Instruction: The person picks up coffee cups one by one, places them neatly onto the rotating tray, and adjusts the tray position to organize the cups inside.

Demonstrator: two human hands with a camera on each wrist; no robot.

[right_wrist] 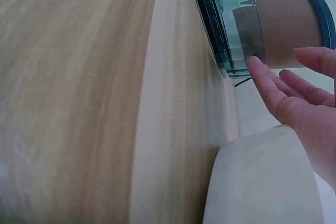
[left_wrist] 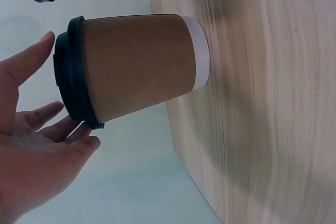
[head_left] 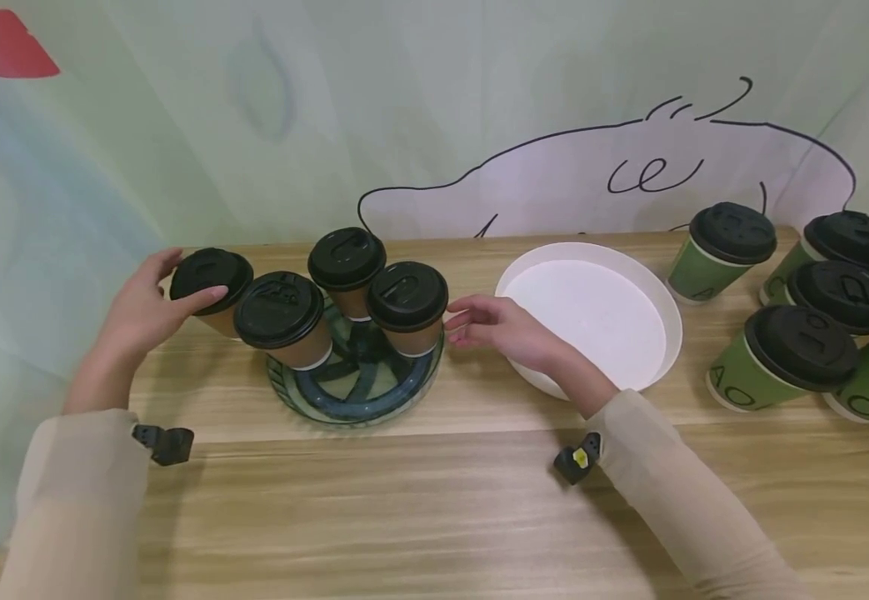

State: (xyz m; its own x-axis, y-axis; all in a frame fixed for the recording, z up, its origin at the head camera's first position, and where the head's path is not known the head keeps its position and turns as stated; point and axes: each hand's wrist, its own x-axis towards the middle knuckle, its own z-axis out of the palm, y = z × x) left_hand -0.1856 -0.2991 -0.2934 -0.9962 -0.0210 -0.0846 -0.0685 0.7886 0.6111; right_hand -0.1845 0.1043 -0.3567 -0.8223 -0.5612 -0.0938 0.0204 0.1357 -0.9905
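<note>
My left hand point(head_left: 145, 304) is spread around the black lid of a brown paper coffee cup point(left_wrist: 139, 66) that stands upright on the table, thumb and fingers on either side of the lid. To the right of it, three more lidded brown cups stand on a round green-blue glass tray point(head_left: 367, 408): one at front left point(head_left: 284, 321), one at the back point(head_left: 347, 262) and one at the right point(head_left: 407, 308). Beside that last cup is my right hand point(head_left: 505, 329), its fingers loosely extended, one fingertip right at the glass tray's rim in the right wrist view.
A shallow round white tray point(head_left: 591, 325) sits to the right of my right hand, partly beneath the forearm. Farther right, several green paper cups point(head_left: 767, 362) with black lids stand grouped on the wooden table point(head_left: 404, 508). A printed curtain point(head_left: 434, 100) hangs behind the table's back edge.
</note>
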